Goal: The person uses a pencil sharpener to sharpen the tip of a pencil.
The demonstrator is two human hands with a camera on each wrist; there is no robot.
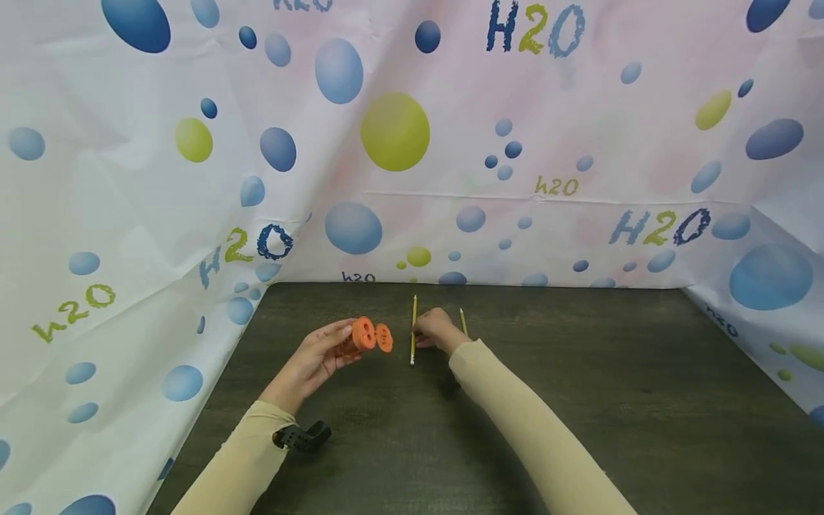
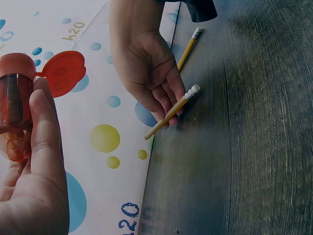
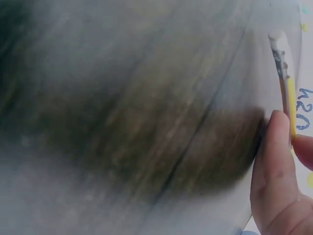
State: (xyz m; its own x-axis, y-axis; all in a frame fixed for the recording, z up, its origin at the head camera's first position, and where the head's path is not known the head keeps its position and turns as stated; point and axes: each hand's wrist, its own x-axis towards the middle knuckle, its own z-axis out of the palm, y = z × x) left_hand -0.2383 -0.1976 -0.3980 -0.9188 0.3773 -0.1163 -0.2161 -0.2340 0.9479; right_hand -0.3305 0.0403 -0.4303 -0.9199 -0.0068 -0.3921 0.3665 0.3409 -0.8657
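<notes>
My left hand (image 1: 320, 355) grips an orange see-through pencil sharpener (image 1: 363, 334), its round lid (image 1: 384, 337) flipped out on a hinge to the right. In the left wrist view the sharpener (image 2: 15, 103) stands upright against the fingers, lid to the side. My right hand (image 1: 436, 327) pinches a yellow pencil (image 1: 413, 325) between thumb and fingers, the white eraser end toward me and the tip toward the back wall. The right wrist view shows the eraser end of this pencil (image 3: 279, 49) beyond the fingertips. A second yellow pencil (image 1: 463, 322) lies just right of that hand, partly hidden by the wrist.
The dark wood-grain table (image 1: 611, 386) stretches to both sides of the arms. A white printed sheet (image 1: 450, 236) with blue and green dots hangs behind and along its sides. A black band (image 1: 302, 435) sits on the left wrist.
</notes>
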